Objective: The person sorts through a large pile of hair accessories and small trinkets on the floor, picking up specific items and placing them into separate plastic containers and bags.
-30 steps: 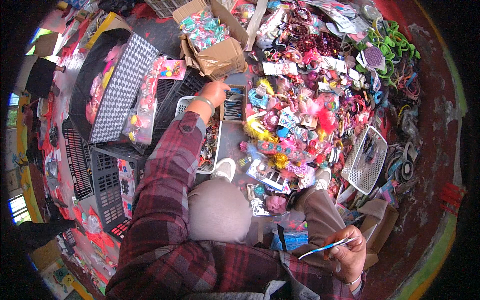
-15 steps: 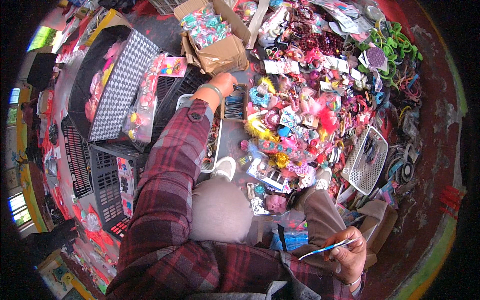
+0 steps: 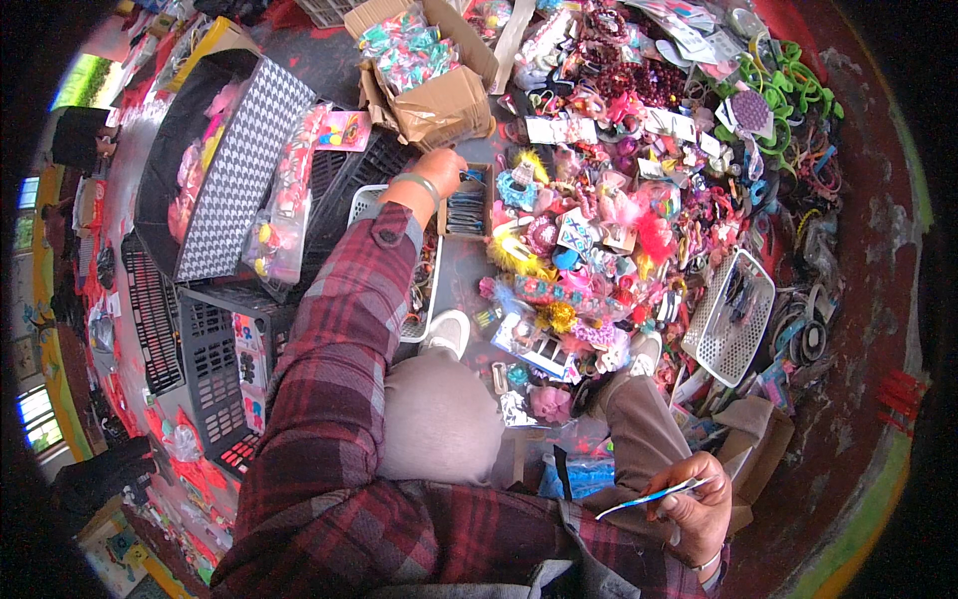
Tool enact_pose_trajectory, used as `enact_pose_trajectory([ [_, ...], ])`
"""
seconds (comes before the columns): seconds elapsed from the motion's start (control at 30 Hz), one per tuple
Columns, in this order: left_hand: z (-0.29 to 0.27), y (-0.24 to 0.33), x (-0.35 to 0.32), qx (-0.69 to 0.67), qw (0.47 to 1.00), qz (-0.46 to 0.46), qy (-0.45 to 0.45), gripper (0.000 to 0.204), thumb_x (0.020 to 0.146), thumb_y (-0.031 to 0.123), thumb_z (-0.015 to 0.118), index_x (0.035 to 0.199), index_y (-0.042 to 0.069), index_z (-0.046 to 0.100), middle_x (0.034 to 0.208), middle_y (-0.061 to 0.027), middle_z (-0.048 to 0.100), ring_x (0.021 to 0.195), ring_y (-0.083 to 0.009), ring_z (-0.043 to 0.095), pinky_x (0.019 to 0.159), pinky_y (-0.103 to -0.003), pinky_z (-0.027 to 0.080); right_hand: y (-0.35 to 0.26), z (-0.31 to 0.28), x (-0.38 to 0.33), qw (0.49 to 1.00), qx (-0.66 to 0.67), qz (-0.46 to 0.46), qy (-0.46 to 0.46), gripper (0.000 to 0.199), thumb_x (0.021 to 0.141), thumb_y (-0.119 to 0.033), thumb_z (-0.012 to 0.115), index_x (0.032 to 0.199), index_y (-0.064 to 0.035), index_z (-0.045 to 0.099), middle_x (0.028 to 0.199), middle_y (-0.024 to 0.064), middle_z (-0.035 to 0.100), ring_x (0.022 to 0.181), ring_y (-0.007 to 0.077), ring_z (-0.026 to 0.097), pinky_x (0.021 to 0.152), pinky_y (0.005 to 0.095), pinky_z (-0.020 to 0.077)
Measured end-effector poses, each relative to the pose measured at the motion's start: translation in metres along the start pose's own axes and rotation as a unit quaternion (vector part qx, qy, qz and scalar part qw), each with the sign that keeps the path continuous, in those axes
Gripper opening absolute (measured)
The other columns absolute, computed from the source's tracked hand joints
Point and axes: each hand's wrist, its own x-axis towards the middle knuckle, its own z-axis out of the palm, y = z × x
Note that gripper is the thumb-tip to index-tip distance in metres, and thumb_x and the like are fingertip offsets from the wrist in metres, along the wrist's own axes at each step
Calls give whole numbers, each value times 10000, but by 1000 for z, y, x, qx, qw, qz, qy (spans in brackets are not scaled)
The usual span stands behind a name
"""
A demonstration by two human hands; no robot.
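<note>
My left arm, in a plaid sleeve, stretches forward to a small narrow cardboard box (image 3: pixel 488 205) packed with a row of thin blue-edged cards (image 3: pixel 465 212). My left hand (image 3: pixel 440 170) is at the box's far left corner with its fingers curled closed. A bit of blue and dark shows by the fingertips, but what they grip is too small to make out. Low on the right, my right hand (image 3: pixel 696 509) pinches a thin blue-and-white card (image 3: pixel 649 496), seen nearly edge-on, between thumb and fingers above my right leg.
A large heap of hair accessories (image 3: pixel 599 210) spreads ahead and right. A white basket (image 3: pixel 720 334) stands at its right edge. An open carton of wrapped packets (image 3: pixel 454 105) lies ahead. Left are a houndstooth-patterned box (image 3: pixel 244 165) and a dark plastic crate (image 3: pixel 212 364).
My left hand has shifted very slightly left at the box, and a bit of blue now shows at its fingertips. My right hand keeps its place with the card.
</note>
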Motion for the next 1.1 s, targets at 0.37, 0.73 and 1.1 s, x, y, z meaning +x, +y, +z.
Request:
enact_pose_trajectory([
  [0.37,28,15,10,115,989,-9,-87,216,714,46,515,866,67,666,908,-170,629,881,-328,603,755,-403,491,1,-1,0,1000,10,5,1,256,696,-61,728,802,-11,501,788,177,632,594,157,597,536,251,489],
  [0.73,36,32,10,39,999,-14,-31,183,747,59,486,852,41,634,897,-199,619,882,-353,596,770,-428,478,0,-2,2,1000,2,24,6,263,694,-67,732,803,-11,499,791,178,631,587,160,597,526,253,490],
  [1.1,49,18,19,26,993,-62,-94,206,761,65,483,902,48,632,960,-214,607,935,-348,584,794,-423,473,1,4,3,999,-12,16,33,350,659,-149,762,787,-21,463,705,162,592,519,172,558,469,247,456],
])
